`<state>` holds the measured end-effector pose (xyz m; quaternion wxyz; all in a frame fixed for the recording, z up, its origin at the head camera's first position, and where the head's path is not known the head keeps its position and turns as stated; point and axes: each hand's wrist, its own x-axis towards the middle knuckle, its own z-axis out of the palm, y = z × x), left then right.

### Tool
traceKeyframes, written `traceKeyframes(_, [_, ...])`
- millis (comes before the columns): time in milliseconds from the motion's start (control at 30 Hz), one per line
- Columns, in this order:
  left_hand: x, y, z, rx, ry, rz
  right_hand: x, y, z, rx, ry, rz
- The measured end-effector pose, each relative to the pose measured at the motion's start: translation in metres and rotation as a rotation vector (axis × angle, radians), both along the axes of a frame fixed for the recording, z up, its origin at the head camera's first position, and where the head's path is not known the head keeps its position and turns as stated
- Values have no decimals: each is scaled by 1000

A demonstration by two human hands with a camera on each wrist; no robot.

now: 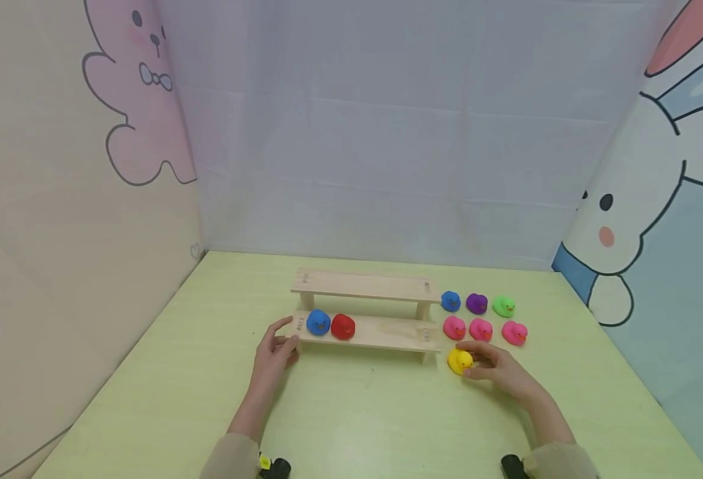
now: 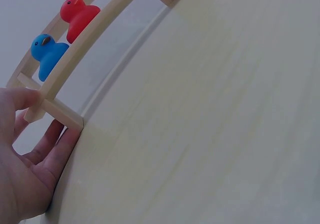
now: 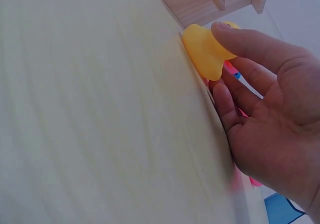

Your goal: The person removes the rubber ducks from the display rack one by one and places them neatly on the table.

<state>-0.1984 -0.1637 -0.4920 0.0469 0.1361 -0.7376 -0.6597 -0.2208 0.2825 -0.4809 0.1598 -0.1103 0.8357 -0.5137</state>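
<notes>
A two-step wooden shelf [image 1: 381, 330] stands on the table with a blue rubber duck [image 1: 318, 322] and a red rubber duck [image 1: 343, 326] on its lower step. At that step's left end, my left hand [image 1: 272, 356] grips the board, thumb on top and fingers below, as the left wrist view shows. Off the shelf's right end, my right hand [image 1: 503, 370] pinches a yellow rubber duck [image 1: 460, 361] between thumb and fingers. In the right wrist view the yellow duck [image 3: 202, 51] is low at the tabletop; whether it touches is unclear.
Right of the shelf, loose ducks stand in two rows: blue [image 1: 450, 301], purple [image 1: 477, 304] and green [image 1: 504, 307] behind, three pink ones [image 1: 481, 330] in front. The upper step [image 1: 363, 285] rises behind the lower one. Cloth walls [image 1: 387, 133] enclose the table [image 1: 363, 419].
</notes>
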Motion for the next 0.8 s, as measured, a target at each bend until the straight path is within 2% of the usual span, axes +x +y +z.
traceKeyframes(800, [2,1,1,-19,15,9,0,1,0,-21,-10,9])
